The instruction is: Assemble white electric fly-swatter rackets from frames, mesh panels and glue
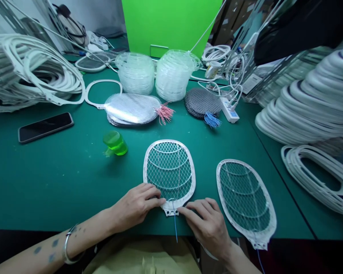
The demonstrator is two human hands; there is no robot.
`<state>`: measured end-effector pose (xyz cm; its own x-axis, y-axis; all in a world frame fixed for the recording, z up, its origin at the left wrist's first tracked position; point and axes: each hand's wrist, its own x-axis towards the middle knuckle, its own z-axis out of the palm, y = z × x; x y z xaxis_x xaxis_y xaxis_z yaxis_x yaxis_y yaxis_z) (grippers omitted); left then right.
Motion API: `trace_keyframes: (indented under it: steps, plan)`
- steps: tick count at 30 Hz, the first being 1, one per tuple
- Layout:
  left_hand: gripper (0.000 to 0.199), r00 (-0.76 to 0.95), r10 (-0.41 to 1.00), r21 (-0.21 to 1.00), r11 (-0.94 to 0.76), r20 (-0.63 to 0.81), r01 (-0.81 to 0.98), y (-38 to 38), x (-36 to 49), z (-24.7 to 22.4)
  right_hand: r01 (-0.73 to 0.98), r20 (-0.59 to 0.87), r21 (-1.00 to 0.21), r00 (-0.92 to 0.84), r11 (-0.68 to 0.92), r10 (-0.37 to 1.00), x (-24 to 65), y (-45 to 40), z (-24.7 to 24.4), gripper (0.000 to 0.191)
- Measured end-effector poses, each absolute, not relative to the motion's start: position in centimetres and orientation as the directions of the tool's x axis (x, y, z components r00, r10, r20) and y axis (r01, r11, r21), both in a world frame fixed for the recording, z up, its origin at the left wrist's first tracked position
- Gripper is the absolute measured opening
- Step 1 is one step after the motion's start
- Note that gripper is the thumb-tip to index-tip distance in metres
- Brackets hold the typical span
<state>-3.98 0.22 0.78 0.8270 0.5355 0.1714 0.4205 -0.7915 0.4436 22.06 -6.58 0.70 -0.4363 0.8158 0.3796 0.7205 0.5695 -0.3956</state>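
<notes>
A white oval mosquito swatter head point(169, 167) with diamond-pattern mesh lies flat on the green table in front of me. A thin blue wire point(176, 228) runs from its neck over the table edge. My left hand point(140, 203) is closed, its thumb and finger gripping the frame's lower left by the neck. On the other side, my right hand point(207, 222) pinches the neck's right corner with its fingertips. To the right lies a second swatter head point(247, 198), slightly turned, its own blue wire hanging down.
Further back are silvery mesh sheets point(133, 108) with red wires, dark mesh sheets point(201, 102) with blue wires, and clear plastic frame stacks point(137, 74). A green jar point(116, 142) and phone point(45, 127) are at left. White frames pile up left point(42, 70) and right point(308, 99).
</notes>
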Motion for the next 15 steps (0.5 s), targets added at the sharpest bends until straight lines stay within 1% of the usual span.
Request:
trace_keyframes:
  steps: [3, 5, 8, 11, 15]
  plan:
    - [0.033, 0.827, 0.546, 0.481, -0.766, 0.135, 0.427, 0.29, -3.62, 0.91, 0.683, 0.381, -0.409, -0.474, 0.605, 0.793, 21.73, -6.82, 0.7, 0.023]
    - [0.034, 0.833, 0.539, 0.479, -0.768, 0.125, 0.425, 0.43, -3.56, 1.07, 0.68, 0.365, -0.407, -0.491, 0.61, 0.791, 21.44, -6.93, 0.6, 0.024]
    - [0.038, 0.842, 0.521, 0.449, -0.792, 0.143, 0.414, 0.51, -3.63, 1.18, 0.682, 0.354, -0.404, -0.498, 0.61, 0.792, 21.32, -6.93, 0.56, 0.025]
    - [0.043, 0.841, 0.507, 0.4, -0.822, 0.19, 0.405, 0.38, -3.81, 1.0, 0.669, 0.357, -0.407, -0.51, 0.622, 0.783, 21.44, -6.73, 0.74, 0.027]
    - [0.039, 0.823, 0.514, 0.351, -0.837, 0.241, 0.42, 0.06, -3.83, 0.67, 0.652, 0.365, -0.414, -0.52, 0.635, 0.772, 21.51, -6.32, 0.89, 0.031]
